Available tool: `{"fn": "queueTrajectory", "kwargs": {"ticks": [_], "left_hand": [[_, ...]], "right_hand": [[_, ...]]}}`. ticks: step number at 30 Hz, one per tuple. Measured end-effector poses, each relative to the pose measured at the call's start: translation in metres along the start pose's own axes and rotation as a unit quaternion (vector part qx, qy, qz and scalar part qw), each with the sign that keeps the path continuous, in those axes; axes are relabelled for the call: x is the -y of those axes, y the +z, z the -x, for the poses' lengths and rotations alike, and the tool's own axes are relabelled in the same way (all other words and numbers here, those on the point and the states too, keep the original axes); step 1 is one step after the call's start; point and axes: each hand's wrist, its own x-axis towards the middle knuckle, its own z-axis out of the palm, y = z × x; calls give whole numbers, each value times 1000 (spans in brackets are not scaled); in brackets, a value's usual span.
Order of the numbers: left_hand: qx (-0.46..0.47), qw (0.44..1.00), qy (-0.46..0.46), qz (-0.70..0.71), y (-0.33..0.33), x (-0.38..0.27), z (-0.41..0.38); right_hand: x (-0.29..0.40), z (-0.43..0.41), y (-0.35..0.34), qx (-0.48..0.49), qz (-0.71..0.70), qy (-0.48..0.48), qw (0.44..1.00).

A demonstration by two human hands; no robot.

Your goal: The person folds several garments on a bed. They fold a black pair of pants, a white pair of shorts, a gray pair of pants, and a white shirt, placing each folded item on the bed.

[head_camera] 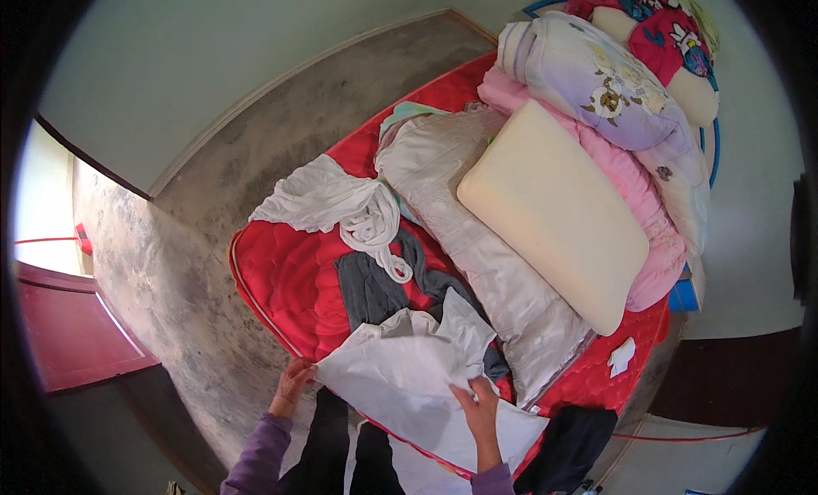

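Observation:
A white cloth [409, 380] lies spread over the near edge of a red quilted mattress [287, 284]. At its left corner, my left hand [298, 381] pinches the fabric between thumb and fingers. My right hand [478, 399] rests on the cloth's right part, thumb and fingers apart; whether it grips a fold cannot be told. Dark grey garments [377, 284] lie just beyond the cloth, partly under it. Farther off, a twisted white garment [358, 207] lies bunched at the mattress's left side.
A cream foam pillow [556, 214] lies on a folded silvery quilt [460, 194]. Behind are a pink quilt [652, 226] and a lilac patterned quilt [607, 79]. Black fabric [569, 437] hangs at the near right corner. A white paper-like piece [621, 357] lies at right.

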Motion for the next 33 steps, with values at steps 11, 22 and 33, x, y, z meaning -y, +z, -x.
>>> {"fn": "queueTrajectory", "kwargs": {"ticks": [11,22,33], "left_hand": [[140,899,243,-338,4,-43,-4],[49,893,200,-401,14,-54,-11],[100,886,256,-374,-7,-13,-35]], "right_hand": [[27,-13,-49,-45,-215,82,972],[-73,-97,12,-89,113,-38,989],[-70,-121,15,23,97,87,991]]}}
